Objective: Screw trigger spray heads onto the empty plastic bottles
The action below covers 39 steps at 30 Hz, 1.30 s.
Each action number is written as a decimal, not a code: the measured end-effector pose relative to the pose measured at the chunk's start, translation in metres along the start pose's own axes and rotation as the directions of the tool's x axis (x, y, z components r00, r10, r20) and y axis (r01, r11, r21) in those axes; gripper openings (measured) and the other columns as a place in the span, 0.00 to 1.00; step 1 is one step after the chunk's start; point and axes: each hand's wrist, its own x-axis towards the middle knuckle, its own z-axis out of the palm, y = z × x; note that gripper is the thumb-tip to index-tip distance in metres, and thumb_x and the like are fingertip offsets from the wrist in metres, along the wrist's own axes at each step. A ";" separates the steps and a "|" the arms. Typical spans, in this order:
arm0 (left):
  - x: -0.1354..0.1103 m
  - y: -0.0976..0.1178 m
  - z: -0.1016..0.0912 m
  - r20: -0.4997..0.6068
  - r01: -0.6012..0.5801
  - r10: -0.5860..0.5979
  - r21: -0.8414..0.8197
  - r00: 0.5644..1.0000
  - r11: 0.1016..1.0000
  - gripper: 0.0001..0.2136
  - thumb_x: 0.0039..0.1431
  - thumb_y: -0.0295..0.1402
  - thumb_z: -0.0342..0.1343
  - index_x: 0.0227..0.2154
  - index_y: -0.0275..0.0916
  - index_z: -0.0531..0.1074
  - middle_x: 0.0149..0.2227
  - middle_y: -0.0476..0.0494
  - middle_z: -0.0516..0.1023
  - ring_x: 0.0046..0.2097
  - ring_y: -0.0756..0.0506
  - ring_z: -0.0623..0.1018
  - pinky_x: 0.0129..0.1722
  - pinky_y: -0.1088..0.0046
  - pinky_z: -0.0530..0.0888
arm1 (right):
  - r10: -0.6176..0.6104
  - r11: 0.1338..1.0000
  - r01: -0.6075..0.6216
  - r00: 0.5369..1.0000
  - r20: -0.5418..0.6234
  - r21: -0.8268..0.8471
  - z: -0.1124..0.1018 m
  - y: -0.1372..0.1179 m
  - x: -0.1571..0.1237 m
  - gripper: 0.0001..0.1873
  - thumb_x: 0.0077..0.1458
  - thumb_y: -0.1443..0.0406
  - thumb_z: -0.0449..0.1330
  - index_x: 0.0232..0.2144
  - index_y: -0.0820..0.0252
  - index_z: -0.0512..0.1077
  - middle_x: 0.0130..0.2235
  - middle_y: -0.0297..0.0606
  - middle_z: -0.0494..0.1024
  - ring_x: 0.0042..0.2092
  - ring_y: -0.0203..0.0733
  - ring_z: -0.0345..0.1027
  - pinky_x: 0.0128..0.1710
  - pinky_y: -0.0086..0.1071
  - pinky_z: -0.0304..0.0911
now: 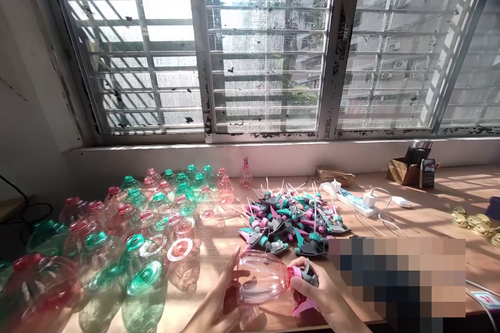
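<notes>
A clear pink plastic bottle (261, 277) lies on its side at the near edge of the wooden table (425, 218). My left hand (219, 302) is wrapped round its body. A pink and grey spray head (307, 276) sits at the bottle's neck, with my right hand (318, 291) closed on it. Just behind lies a heap of pink, green and grey spray heads (291, 218) with white dip tubes sticking up.
Many empty pink and green bottles (128, 229) crowd the table's left side. A white power strip (347, 200) with chargers, a small basket (335, 174), a box with a phone (414, 169) and gold pieces (476, 223) lie to the right. A barred window runs behind.
</notes>
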 end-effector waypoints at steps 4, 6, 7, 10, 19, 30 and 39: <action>0.000 0.003 0.003 -0.025 0.014 -0.014 -0.019 1.000 1.000 0.52 0.63 0.49 0.64 0.74 0.55 0.29 0.58 0.38 0.75 0.58 0.33 0.77 0.58 0.56 0.74 | -0.015 1.000 0.015 1.000 0.002 0.016 0.001 0.000 0.000 0.25 0.49 0.50 0.76 0.38 0.59 0.72 0.25 0.30 0.80 0.24 0.37 0.74 0.26 0.30 0.73; -0.001 0.004 0.001 -0.006 0.045 -0.046 -0.023 0.999 0.999 0.52 0.62 0.50 0.65 0.74 0.56 0.31 0.65 0.37 0.71 0.62 0.31 0.74 0.61 0.53 0.72 | -0.012 1.000 0.012 1.000 0.018 0.023 0.001 0.000 0.000 0.25 0.49 0.50 0.76 0.38 0.59 0.72 0.25 0.30 0.79 0.24 0.37 0.74 0.26 0.30 0.73; -0.002 0.004 0.000 -0.002 0.057 -0.057 -0.014 0.998 0.998 0.51 0.62 0.50 0.65 0.75 0.56 0.33 0.68 0.37 0.68 0.64 0.29 0.72 0.63 0.51 0.70 | -0.011 1.000 0.010 1.000 0.028 0.028 0.001 0.000 0.000 0.26 0.48 0.50 0.77 0.38 0.60 0.72 0.25 0.29 0.79 0.24 0.37 0.74 0.26 0.30 0.73; -0.003 0.006 -0.003 -0.013 0.063 -0.063 0.038 0.998 0.997 0.47 0.63 0.49 0.63 0.75 0.55 0.39 0.71 0.39 0.64 0.68 0.27 0.67 0.68 0.48 0.64 | -0.010 1.000 0.009 1.000 0.028 0.020 0.000 0.001 0.001 0.27 0.48 0.50 0.77 0.38 0.60 0.72 0.25 0.29 0.78 0.24 0.36 0.73 0.26 0.29 0.72; 0.001 -0.001 0.002 -0.011 -0.022 0.022 -0.026 1.000 0.999 0.47 0.66 0.49 0.61 0.74 0.57 0.33 0.61 0.38 0.74 0.64 0.32 0.74 0.63 0.53 0.70 | 0.012 0.999 -0.013 0.999 -0.031 -0.034 0.001 -0.002 -0.002 0.27 0.49 0.48 0.76 0.40 0.58 0.72 0.25 0.29 0.77 0.26 0.39 0.73 0.27 0.33 0.75; 0.003 -0.010 -0.004 -0.016 -0.035 0.036 0.060 0.999 0.998 0.45 0.67 0.52 0.57 0.75 0.54 0.33 0.64 0.36 0.72 0.60 0.31 0.76 0.62 0.54 0.71 | -0.029 0.999 0.029 1.000 -0.005 -0.035 0.001 -0.004 0.000 0.25 0.49 0.49 0.76 0.36 0.60 0.72 0.25 0.29 0.79 0.24 0.36 0.73 0.25 0.29 0.71; 0.002 -0.002 -0.001 -0.013 0.014 -0.014 -0.002 1.000 1.000 0.49 0.63 0.51 0.63 0.75 0.52 0.37 0.64 0.36 0.73 0.64 0.27 0.72 0.64 0.48 0.68 | -0.032 0.999 0.033 0.998 0.052 -0.012 0.001 -0.002 0.002 0.26 0.48 0.51 0.77 0.36 0.60 0.72 0.25 0.29 0.79 0.25 0.36 0.75 0.26 0.29 0.72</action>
